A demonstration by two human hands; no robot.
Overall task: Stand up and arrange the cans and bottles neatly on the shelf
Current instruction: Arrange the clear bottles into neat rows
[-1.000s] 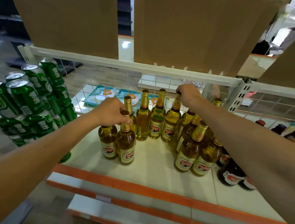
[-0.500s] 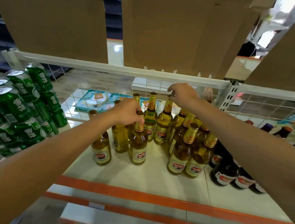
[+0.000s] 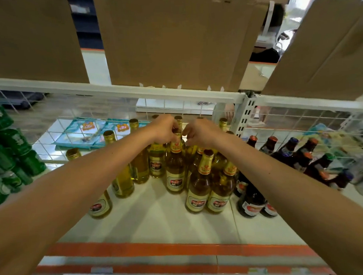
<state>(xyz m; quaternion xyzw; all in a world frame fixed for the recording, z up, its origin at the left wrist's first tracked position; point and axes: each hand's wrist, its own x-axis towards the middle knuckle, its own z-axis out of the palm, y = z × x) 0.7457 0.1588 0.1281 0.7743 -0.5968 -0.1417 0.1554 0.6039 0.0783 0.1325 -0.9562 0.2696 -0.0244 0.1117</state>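
Several yellow beer bottles with gold caps stand upright in a loose cluster on the white shelf (image 3: pixel 159 217). My left hand (image 3: pixel 164 129) grips the neck of one yellow bottle (image 3: pixel 175 173) in the middle of the cluster. Close beside it, my right hand (image 3: pixel 201 132) curls its fingers round the top of a neighbouring yellow bottle (image 3: pixel 190 152), which the hand mostly hides. Three more yellow bottles (image 3: pixel 122 179) stand apart to the left. Green cans (image 3: pixel 13 159) are stacked at the left edge.
Dark brown bottles (image 3: pixel 252 203) stand right of the yellow ones, and more dark bottles (image 3: pixel 302 153) lean or lie farther right. A white wire grid (image 3: pixel 51 130) backs the shelf. Cardboard sheets (image 3: pixel 172 38) hang above. An orange strip (image 3: pixel 160 249) marks the front edge.
My left hand left the front-left bottles and moved right to a middle bottle. My right hand came in to the left, so both hands now meet. The view moved closer.
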